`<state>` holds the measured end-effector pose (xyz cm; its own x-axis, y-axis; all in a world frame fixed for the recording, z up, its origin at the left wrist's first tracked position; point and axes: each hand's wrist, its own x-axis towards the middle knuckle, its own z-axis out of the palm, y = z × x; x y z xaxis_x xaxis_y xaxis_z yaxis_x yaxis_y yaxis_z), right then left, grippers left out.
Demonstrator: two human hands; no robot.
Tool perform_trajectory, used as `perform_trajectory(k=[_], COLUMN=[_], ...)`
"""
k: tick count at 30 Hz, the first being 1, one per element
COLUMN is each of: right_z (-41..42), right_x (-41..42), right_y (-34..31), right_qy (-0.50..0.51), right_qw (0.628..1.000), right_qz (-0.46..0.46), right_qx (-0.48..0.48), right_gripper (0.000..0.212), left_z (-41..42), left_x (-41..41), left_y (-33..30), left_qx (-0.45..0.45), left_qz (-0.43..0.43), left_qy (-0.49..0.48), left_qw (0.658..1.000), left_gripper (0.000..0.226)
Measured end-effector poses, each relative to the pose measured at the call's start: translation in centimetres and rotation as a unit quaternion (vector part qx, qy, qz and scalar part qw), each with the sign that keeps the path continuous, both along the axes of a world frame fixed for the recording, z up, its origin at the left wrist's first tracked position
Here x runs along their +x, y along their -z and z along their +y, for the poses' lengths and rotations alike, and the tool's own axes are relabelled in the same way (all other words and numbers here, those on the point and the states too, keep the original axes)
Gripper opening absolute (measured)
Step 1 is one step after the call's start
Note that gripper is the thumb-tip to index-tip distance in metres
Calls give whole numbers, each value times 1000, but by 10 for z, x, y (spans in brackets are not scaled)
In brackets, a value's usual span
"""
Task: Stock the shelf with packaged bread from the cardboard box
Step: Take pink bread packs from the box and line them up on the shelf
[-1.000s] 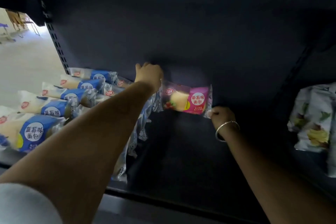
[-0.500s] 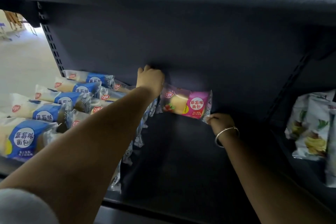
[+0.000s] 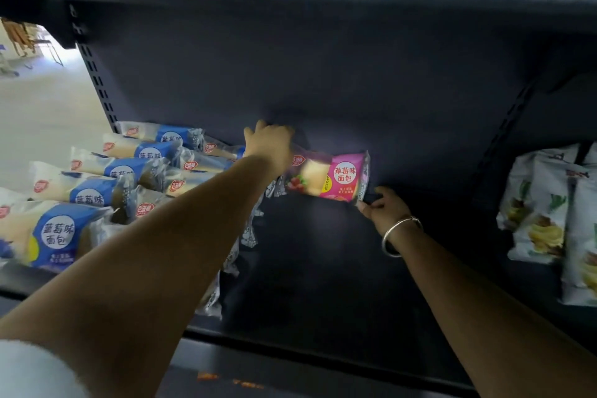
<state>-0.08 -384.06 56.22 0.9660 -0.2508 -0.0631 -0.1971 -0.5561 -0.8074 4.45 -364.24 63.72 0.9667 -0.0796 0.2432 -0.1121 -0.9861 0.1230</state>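
Dark shelf point(image 3: 323, 268) fills our view, its front lip nearest us. Closest on our left lie blue bread packs point(image 3: 55, 236) in rows; on the right stand white snack bags point(image 3: 546, 213). Farther in, our right hand point(image 3: 384, 208), a bangle point(image 3: 399, 236) at the wrist, pinches the right end of the pink bread pack point(image 3: 329, 176) by the back wall. Our left hand point(image 3: 269, 145) rests at that pack's left end; we cannot tell how its fingers lie.
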Motion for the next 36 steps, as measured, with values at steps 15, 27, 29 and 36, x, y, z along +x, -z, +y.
perform_trajectory(k=[15, 27, 29, 36], right_z=[38, 148, 165, 198], right_x=[-121, -286, -320, -407], right_y=[-34, -9, 15, 124], right_qy=[42, 92, 98, 92], right_qw=[998, 995, 994, 984], right_qz=[35, 27, 27, 138], right_qx=[18, -27, -42, -62], right_gripper=[92, 85, 81, 70], left_z=[30, 157, 185, 262], left_x=[-122, -284, -311, -385], left_y=[-9, 17, 40, 141], left_qx=[4, -119, -181, -126], left_qz=[46, 23, -34, -43], left_qy=[83, 117, 122, 8], left_qw=[995, 986, 975, 991], left_gripper=[63, 70, 65, 61])
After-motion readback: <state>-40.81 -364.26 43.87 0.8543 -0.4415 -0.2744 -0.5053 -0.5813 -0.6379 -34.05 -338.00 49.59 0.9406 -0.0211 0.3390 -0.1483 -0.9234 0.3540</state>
